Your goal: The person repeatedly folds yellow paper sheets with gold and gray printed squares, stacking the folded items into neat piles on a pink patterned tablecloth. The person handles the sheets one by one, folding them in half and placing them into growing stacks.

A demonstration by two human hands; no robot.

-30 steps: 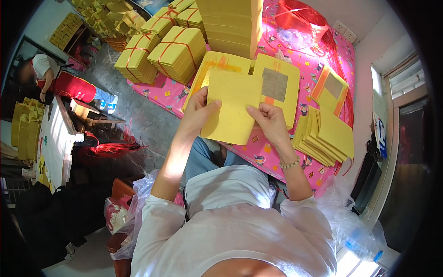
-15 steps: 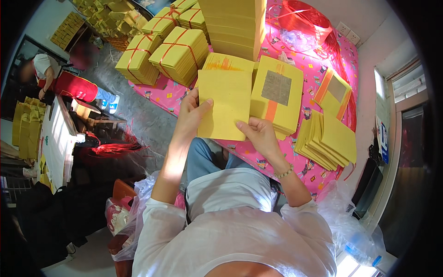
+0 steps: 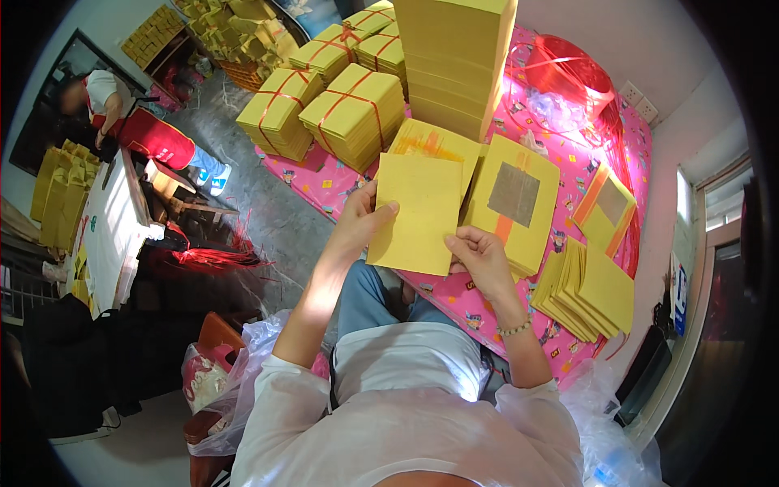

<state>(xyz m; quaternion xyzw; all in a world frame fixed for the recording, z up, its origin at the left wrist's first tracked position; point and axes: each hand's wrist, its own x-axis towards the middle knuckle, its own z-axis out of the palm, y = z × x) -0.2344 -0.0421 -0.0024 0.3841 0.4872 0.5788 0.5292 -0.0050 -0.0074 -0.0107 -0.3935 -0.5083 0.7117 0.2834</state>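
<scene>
A folded yellow paper sheet (image 3: 418,213) is held up over the pink table's near edge. My left hand (image 3: 359,221) grips its left side, thumb on top. My right hand (image 3: 479,258) pinches its lower right corner. Just behind it lies a stack of yellow sheets (image 3: 513,204) with a grey square and an orange stripe. Another yellow stack with orange marks (image 3: 434,142) lies behind the held sheet. A fanned pile of folded yellow papers (image 3: 586,290) rests to the right of my right hand.
A pink patterned tablecloth (image 3: 560,174) covers the table. Tied yellow paper bundles (image 3: 353,114) and a tall yellow stack (image 3: 458,57) stand at the back. Red string (image 3: 568,77) lies far right. A person in red (image 3: 134,122) bends at far left. Plastic bags (image 3: 219,381) sit beside me.
The yellow sheet was wider and flat a second ago; it is now folded narrower and held upright between both hands, slightly to the left.
</scene>
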